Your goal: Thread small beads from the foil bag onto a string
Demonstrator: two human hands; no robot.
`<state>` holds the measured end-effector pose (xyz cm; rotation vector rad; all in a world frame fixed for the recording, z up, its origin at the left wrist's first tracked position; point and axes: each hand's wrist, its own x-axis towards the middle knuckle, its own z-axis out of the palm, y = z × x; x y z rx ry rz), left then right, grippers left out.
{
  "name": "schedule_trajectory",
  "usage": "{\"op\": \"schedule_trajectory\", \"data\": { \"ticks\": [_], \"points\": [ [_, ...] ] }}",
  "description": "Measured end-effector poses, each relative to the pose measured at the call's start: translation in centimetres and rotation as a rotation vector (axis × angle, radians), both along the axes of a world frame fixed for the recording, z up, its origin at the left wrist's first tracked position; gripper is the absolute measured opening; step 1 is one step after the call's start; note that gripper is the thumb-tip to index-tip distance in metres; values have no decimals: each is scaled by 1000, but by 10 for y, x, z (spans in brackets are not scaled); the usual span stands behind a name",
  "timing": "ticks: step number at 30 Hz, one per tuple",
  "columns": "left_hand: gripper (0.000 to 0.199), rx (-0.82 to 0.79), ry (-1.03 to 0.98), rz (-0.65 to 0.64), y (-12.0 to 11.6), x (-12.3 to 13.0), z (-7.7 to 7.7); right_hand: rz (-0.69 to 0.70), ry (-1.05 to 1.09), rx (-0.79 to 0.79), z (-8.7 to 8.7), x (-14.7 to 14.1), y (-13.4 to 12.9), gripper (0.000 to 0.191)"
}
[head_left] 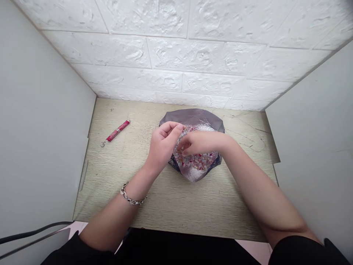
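Note:
A shiny grey-lilac cloth pouch [193, 175] lies spread wide on the table, filled with small pink, red, white and clear beads [200, 162]. At its left edge is my left hand [164, 141], thumb and forefinger pressed together in a pinch. Whatever sits between those fingertips is too small to make out. Over the beads hangs my right hand [200, 142], palm down and fingers curled together toward them. Its fingertips are partly hidden, so any small thing in them cannot be named.
A red beaded strip [118, 130] with silver parts lies at the left on the wooden table [165, 206]. Thin loose threads [250, 136] trail at the right. A white brick-pattern wall [182, 51] and grey side panels [41, 121] enclose the space.

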<state>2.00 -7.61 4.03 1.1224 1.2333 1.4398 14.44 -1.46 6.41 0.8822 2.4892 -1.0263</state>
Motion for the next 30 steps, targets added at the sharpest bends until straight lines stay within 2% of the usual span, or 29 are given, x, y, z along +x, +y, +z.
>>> {"op": "schedule_trajectory", "data": {
  "ticks": [4, 14, 21, 30],
  "points": [
    [18, 1, -22, -19, 0, 1, 1, -72, 20, 87, -2, 2, 5, 32],
    [17, 0, -38, -5, -1, 1, 1, -153, -157, 294, 4, 11, 8, 31],
    [17, -2, -36, -19, 0, -1, 1, -106, -263, 217, 5, 5, 1, 34],
    [18, -10, -25, -46, 1, -1, -1, -99, -329, 215, 4, -5, -9, 25]
  ]
}}
